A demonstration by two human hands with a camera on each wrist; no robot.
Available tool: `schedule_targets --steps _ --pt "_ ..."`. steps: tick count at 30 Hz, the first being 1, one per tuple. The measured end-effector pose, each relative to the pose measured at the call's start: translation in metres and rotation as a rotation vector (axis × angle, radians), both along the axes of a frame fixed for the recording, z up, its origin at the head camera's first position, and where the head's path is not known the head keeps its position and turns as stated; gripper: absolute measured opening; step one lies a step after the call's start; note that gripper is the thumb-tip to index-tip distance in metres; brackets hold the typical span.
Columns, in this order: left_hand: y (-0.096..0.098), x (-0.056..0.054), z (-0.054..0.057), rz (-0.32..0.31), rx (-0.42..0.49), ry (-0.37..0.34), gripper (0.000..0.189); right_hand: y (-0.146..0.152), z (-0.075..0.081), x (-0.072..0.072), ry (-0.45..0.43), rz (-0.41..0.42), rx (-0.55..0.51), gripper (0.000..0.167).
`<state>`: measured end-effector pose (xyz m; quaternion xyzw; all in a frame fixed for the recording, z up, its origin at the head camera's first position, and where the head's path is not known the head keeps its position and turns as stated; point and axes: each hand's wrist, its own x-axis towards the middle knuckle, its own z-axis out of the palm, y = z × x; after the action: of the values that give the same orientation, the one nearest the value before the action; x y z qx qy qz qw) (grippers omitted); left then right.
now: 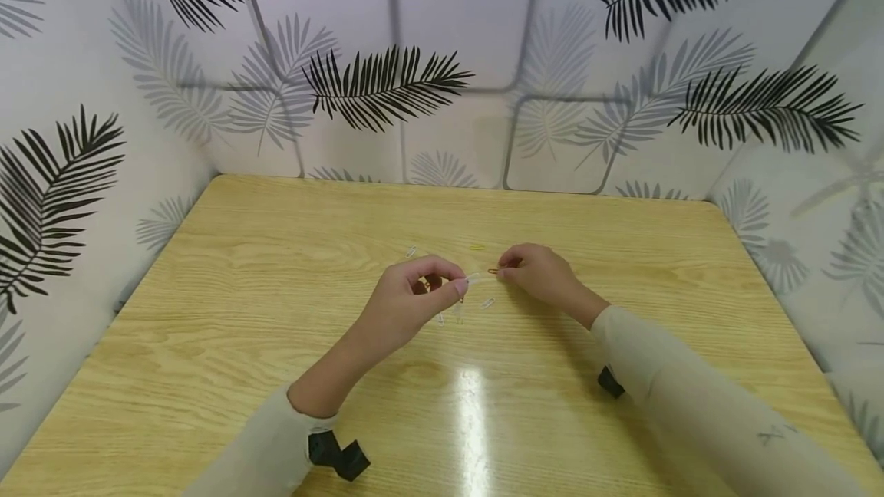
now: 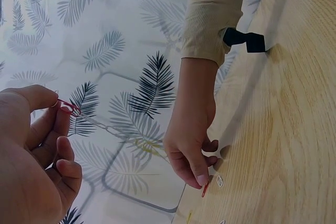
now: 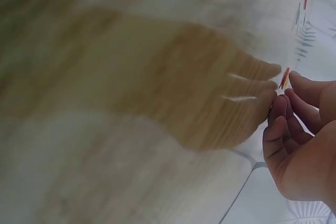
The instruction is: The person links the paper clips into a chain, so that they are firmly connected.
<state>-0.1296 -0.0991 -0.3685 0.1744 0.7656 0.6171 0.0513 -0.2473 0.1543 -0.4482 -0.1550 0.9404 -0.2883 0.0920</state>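
Observation:
My left hand (image 1: 414, 297) is raised over the table and pinches a red paper clip (image 2: 68, 107) between thumb and forefinger. From that clip hangs a linked chain, with a white paper clip (image 2: 97, 121) and a yellow one (image 2: 147, 146) lower down. To its right, my right hand (image 1: 542, 274) is low at the tabletop. Its thumb and fingertips pinch another red paper clip (image 2: 205, 190), which looks orange in the head view. A loose white paper clip (image 2: 220, 181) lies close by these fingers.
On the wood-grain table (image 1: 276, 251) lie a yellow paper clip (image 1: 477, 247) behind the hands, a white one (image 1: 410, 251) at the back left and another white one (image 1: 488, 302) between the hands. A leaf-patterned covering (image 1: 456, 129) rises behind the table's far edge.

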Motion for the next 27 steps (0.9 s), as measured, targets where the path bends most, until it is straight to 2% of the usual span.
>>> schedule_targets --steps 6,21,24,27 --pt "-0.0005 -0.0002 -0.0011 -0.006 0.002 0.007 0.015 -0.0032 -0.0028 -0.0027 0.024 0.018 0.070 0.014" --pt "-0.0012 0.0005 -0.0003 0.001 -0.009 0.004 0.012 -0.0067 0.0012 -0.0010 -0.008 0.039 0.119 0.014" --pt "-0.0010 -0.0003 -0.0009 0.004 -0.012 0.008 0.012 -0.0042 0.0021 -0.0002 0.005 0.022 0.102 0.014" --pt "-0.0004 -0.0012 -0.0019 0.009 -0.014 0.010 0.010 0.0000 0.0040 0.0009 0.013 -0.001 0.024 0.014"
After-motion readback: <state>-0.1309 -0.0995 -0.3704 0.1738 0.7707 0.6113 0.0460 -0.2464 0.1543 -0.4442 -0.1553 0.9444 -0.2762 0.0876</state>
